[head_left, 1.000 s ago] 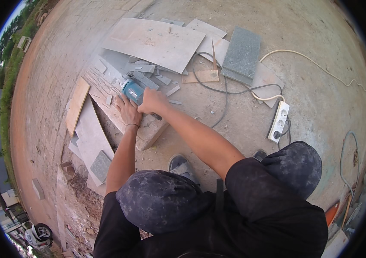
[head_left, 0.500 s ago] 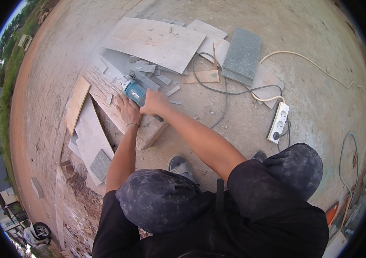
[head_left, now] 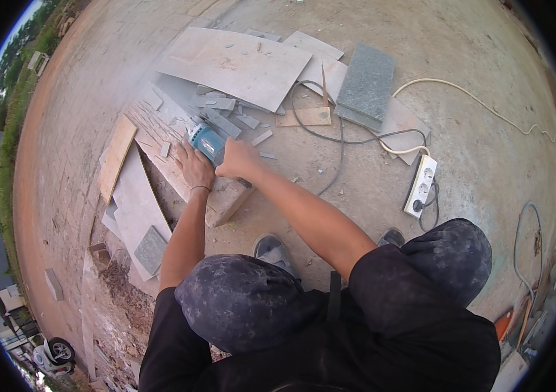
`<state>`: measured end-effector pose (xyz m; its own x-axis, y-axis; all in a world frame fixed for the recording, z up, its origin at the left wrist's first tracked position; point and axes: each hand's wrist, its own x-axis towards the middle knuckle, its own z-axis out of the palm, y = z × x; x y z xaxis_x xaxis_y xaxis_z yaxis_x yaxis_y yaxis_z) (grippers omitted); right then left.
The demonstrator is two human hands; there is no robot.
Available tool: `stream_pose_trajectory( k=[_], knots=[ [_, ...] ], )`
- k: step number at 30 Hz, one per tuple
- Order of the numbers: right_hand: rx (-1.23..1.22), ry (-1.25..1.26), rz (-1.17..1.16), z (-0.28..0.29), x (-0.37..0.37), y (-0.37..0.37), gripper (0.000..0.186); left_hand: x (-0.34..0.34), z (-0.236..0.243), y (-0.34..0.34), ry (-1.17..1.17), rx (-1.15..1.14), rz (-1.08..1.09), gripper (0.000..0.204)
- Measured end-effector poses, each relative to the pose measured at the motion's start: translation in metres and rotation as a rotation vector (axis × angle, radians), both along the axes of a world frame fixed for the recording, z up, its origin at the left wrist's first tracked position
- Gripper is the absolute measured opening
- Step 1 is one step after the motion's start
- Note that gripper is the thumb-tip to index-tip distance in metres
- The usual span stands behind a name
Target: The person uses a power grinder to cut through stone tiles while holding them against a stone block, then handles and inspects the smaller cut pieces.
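Observation:
My right hand [head_left: 237, 159] is closed on a teal power cutter [head_left: 207, 142], whose front end is amid pale dust. My left hand [head_left: 196, 165] lies just left of the cutter with fingers spread on a long, pale, dusty block [head_left: 224, 208]. Narrow grey offcuts [head_left: 221, 122] are scattered beyond the cutter. A light plywood strip [head_left: 117, 155] and pale slabs [head_left: 135, 202] lie left of my left hand.
Large pale sheets [head_left: 232, 62], grey stone slabs [head_left: 366, 78], a white power strip [head_left: 421, 187] with looping cables [head_left: 340, 166], and a hose [head_left: 518, 251] lie on the dusty ground [head_left: 467, 150]. My feet are below the block. A scooter [head_left: 52, 355] stands lower left.
The cutter and my right hand have moved very slightly back toward my body. My left hand stays spread in about the same place.

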<state>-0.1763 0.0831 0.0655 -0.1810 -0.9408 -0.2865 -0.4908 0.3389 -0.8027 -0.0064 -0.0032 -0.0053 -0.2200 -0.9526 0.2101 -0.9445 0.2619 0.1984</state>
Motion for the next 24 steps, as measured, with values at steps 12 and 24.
stream_pose_trajectory(
  k=[12, 24],
  knots=[
    [0.011, 0.011, -0.014, -0.001, -0.002, 0.008, 0.064, -0.006, 0.006, 0.004, 0.017, 0.000, -0.001, 0.058],
    [0.045, -0.024, 0.008, 0.009, -0.008, 0.021, 0.067, -0.004, 0.005, 0.003, -0.018, 0.000, 0.015, 0.059]
  ],
)
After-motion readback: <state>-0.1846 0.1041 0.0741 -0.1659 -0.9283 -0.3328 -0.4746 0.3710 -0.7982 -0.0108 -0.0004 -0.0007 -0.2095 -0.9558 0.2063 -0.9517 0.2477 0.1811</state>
